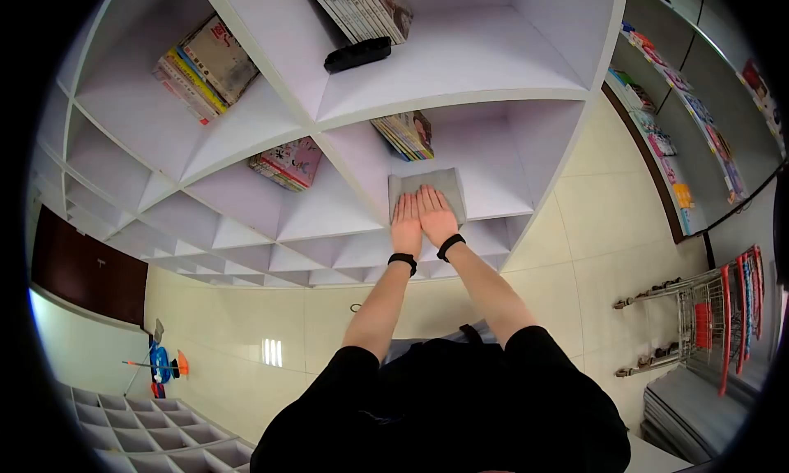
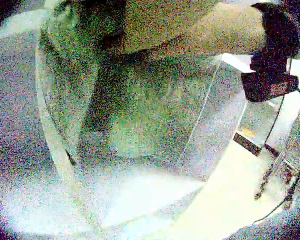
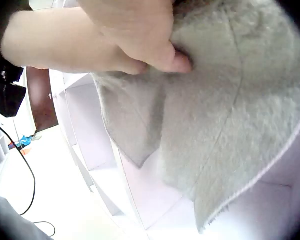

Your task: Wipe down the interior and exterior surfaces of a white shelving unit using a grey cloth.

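A grey cloth (image 1: 448,182) lies spread over the front of a shelf board in the lilac-white cubby shelf. Side by side, my left hand (image 1: 406,225) and right hand (image 1: 437,216) rest on it, fingers straight and pointing into the compartment. Both wrists wear black bands. From the right wrist, the cloth (image 3: 215,115) looks fuzzy with a stitched edge, its corners hanging down past the board below my right hand (image 3: 135,37). Grain and blur spoil much of the left wrist view.
Thin books (image 1: 404,136) lean at the left of this compartment; more books (image 1: 288,162) fill the neighbouring one. On the board above lies a black object (image 1: 357,55) beside a row of books (image 1: 362,9). Shopping carts (image 1: 707,313) stand to the right on the tiled floor.
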The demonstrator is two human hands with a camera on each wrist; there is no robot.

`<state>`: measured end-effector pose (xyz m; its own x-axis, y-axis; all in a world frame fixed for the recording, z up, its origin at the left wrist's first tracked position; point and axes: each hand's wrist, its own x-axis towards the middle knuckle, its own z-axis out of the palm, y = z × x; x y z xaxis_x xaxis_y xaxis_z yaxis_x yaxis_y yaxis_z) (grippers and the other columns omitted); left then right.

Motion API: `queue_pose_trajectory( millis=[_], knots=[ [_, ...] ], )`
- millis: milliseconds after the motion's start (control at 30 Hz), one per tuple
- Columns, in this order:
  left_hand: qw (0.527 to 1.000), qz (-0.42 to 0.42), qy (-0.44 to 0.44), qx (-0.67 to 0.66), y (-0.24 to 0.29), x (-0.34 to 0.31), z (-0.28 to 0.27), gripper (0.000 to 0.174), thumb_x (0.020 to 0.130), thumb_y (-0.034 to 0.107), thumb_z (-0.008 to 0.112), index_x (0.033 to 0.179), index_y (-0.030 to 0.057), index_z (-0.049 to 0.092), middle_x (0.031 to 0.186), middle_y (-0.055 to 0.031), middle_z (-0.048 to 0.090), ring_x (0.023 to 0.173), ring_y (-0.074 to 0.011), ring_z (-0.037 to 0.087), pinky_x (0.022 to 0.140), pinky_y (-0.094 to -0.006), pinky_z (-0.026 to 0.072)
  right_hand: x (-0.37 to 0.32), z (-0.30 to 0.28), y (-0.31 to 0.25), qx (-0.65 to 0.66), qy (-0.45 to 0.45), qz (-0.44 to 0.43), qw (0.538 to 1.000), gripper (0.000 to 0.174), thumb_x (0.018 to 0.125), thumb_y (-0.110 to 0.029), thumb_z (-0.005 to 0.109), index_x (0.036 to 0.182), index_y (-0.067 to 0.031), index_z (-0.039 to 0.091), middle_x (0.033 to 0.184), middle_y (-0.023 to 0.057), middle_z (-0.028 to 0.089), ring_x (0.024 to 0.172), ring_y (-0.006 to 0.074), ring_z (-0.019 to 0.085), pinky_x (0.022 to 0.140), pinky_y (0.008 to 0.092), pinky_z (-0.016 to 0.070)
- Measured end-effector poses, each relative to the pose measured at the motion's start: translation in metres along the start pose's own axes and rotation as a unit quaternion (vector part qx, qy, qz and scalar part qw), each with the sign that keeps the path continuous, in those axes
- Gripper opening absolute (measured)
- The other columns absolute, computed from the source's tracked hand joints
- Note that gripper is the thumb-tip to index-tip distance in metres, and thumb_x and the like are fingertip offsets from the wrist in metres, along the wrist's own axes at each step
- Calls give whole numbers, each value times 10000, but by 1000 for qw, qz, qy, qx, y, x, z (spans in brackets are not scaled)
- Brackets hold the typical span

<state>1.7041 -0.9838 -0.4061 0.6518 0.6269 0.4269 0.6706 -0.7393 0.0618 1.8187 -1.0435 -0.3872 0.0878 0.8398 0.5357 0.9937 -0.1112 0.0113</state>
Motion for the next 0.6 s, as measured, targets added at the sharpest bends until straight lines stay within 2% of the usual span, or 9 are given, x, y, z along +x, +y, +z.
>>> queue_pose_trajectory(
  millis=[233, 367, 467, 600],
  knots=[
    [999, -16, 4, 38, 21, 1, -7, 628, 969, 163, 512, 1564, -24, 433, 1628, -182, 446, 1534, -312, 383, 1296, -452, 258, -6, -1, 15, -7, 2, -29, 1000, 568, 921, -175, 571, 1448, 36, 561, 1531, 218, 550, 1460, 319, 489, 1251, 445, 342],
    [999, 16, -12, 47, 48, 11, 2, 641, 949, 162, 536, 1556, -23, 445, 1615, -190, 459, 1522, -323, 399, 1292, -456, 265, -20, -12, 49, 20, -7, -10, 1000, 562, 906, -162, 584, 1432, 38, 568, 1524, 216, 554, 1447, 317, 505, 1237, 434, 371],
    [999, 44, -3, 27, 91, 20, 2, 637, 935, 150, 550, 1539, -30, 462, 1600, -200, 473, 1506, -335, 419, 1284, -461, 281, -37, -29, 85, 16, -6, 17, 1000, 565, 884, -136, 594, 1420, 41, 571, 1512, 220, 558, 1436, 327, 514, 1225, 427, 394],
    [997, 75, 9, -30, 167, 44, 15, 607, 919, 134, 567, 1499, -33, 506, 1566, -210, 507, 1479, -350, 457, 1264, -466, 323, -70, -52, 147, -28, -16, 50, 998, 565, 895, -150, 590, 1427, 39, 565, 1508, 213, 564, 1439, 332, 512, 1231, 438, 386]
  ],
)
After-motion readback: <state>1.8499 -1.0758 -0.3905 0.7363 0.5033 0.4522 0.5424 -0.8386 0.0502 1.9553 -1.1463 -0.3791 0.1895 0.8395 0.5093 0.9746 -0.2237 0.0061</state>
